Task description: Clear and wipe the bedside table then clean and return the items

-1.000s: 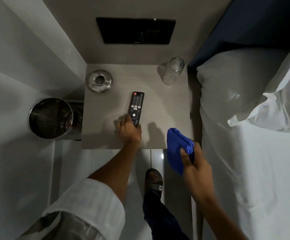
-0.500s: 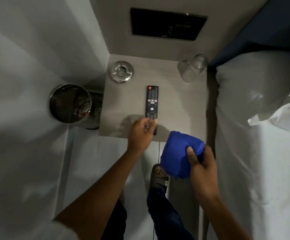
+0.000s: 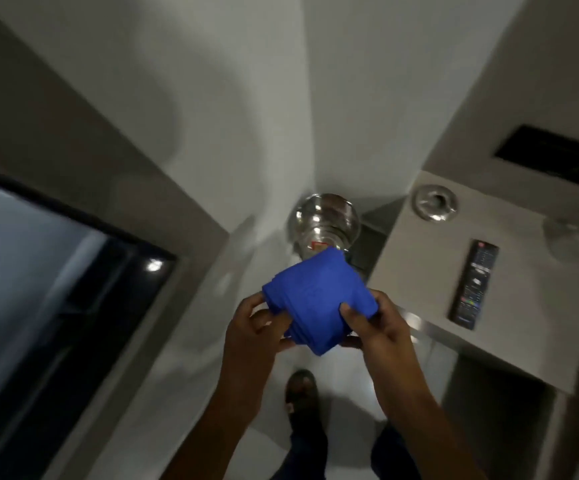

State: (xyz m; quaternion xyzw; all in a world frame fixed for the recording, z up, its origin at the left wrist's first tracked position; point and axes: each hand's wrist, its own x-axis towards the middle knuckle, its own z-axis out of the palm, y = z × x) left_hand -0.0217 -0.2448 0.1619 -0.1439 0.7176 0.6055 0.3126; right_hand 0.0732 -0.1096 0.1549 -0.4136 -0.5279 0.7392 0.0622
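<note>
Remote lies lengthwise along the tabletop front edge, nearest the right hand, while the left hand shares its grip on the blue cloth.

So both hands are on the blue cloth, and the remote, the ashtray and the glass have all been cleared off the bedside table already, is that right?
Not quite. In the head view both the left hand and the right hand do hold the blue cloth, but nothing is cleared: the remote, the ashtray and the glass are all on the bedside table.
</note>
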